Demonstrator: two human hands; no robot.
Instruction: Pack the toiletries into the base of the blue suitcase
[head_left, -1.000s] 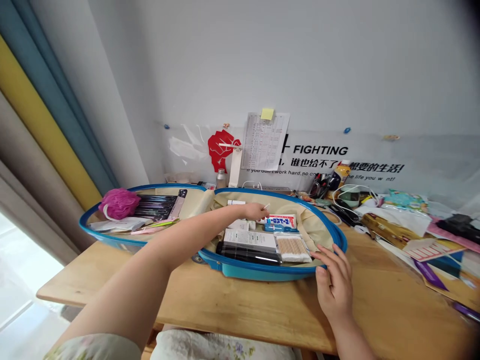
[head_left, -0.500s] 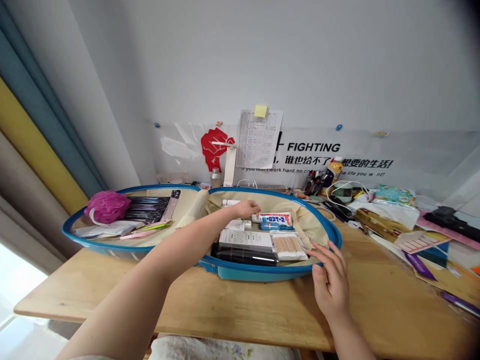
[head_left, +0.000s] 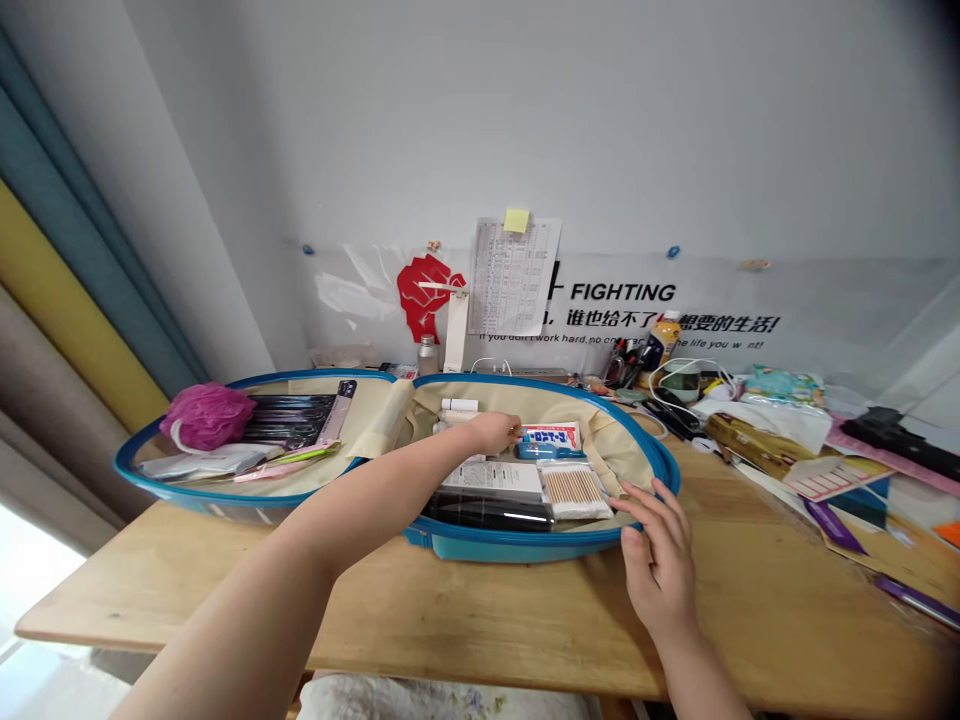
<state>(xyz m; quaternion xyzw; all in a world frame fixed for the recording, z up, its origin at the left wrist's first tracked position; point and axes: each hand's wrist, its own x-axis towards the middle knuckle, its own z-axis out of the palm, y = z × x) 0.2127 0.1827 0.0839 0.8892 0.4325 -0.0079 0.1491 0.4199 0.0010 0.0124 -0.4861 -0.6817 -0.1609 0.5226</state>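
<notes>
An open blue oval case (head_left: pixel 495 550) with a cream lining lies unfolded on the wooden table. My left hand (head_left: pixel 496 432) reaches into its right half, fingers curled at the left end of a toothpaste box (head_left: pixel 553 436); whatever they pinch is hidden. Beside the box is a blue item (head_left: pixel 541 452). Nearer me are a bag of cotton swabs (head_left: pixel 576 490), a white printed packet (head_left: pixel 495 478) and a glossy black item (head_left: pixel 491 510). A white tube (head_left: pixel 459 405) sits at the back. My right hand (head_left: pixel 660 560) is open, fingers spread at the case's front right rim.
The case's left half holds a magenta bath puff (head_left: pixel 208 416), a brush set (head_left: pixel 292 418) and plastic packets (head_left: pixel 210 460). To the right, pens, cables, papers and a bottle (head_left: pixel 661 340) crowd the table (head_left: pixel 465 615). A poster (head_left: pixel 622 295) hangs behind.
My left hand has lowered slightly toward the toothpaste box and now covers small white items in front of it. My right hand stays at the rim. The view has shifted slightly.
</notes>
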